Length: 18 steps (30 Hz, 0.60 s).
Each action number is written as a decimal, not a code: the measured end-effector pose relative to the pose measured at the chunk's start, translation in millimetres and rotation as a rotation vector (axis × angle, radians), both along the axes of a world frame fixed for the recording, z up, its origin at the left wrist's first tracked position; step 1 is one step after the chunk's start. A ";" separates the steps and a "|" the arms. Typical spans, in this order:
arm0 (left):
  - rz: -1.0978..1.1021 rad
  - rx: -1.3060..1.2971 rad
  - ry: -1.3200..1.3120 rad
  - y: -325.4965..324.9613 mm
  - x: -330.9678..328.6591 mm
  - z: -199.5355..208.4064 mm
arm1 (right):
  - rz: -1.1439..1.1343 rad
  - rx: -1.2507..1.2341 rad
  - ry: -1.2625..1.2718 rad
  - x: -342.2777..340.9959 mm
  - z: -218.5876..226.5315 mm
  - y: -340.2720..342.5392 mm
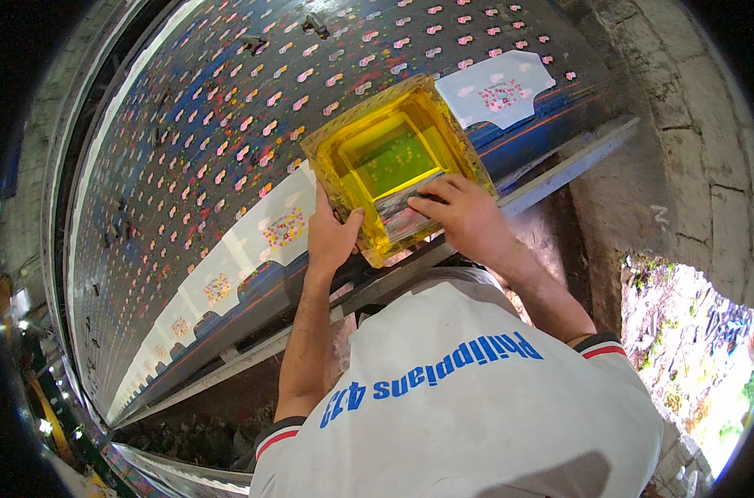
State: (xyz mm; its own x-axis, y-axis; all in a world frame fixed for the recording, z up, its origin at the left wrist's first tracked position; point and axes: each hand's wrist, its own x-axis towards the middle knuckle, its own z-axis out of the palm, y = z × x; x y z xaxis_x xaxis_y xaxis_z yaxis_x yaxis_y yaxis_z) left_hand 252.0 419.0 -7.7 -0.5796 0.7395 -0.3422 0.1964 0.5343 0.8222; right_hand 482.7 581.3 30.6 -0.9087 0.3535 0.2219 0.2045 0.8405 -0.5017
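Note:
A yellow screen-printing frame (pixel 369 108) with a greenish mesh window lies tilted on the long dark table, over a row of white cloth pieces. My left hand (pixel 333 236) grips its near left side, thumb on the rim and fingers along the outer wall. Inside the frame, at the near end of the mesh, is a squeegee (pixel 400 214) with a pale, smeared blade. My right hand (pixel 470 217) reaches over the near right rim, its fingers closed on the squeegee. To the frame's right lies a white cloth piece (pixel 500 90) bearing a round pink print.
More white cloth pieces (pixel 271 217) with colourful prints run down the near edge to the left. Small pink marks dot the dark table (pixel 228 108). Two small dark objects (pixel 315 26) lie at the far side. A pale rail (pixel 572 170) follows the table's near edge.

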 end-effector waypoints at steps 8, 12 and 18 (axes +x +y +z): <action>-0.033 0.069 0.105 -1.0 -1.8 -12.4 | 0.007 -0.061 0.015 -0.3 1.4 7.4; -0.071 0.111 0.217 -4.6 -6.0 -28.0 | 0.044 -0.090 -0.007 4.8 6.7 12.6; -0.053 0.016 0.188 -1.5 0.6 -12.8 | 0.000 -0.047 0.000 -2.0 2.7 10.6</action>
State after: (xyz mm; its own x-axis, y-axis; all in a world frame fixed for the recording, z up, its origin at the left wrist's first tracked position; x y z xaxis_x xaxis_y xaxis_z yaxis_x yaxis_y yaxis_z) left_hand 252.6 417.5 -20.5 -0.5924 0.7752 -0.2194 0.3748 0.5062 0.7767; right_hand 480.7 592.0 33.3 -0.9087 0.3637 0.2048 0.2047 0.8159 -0.5408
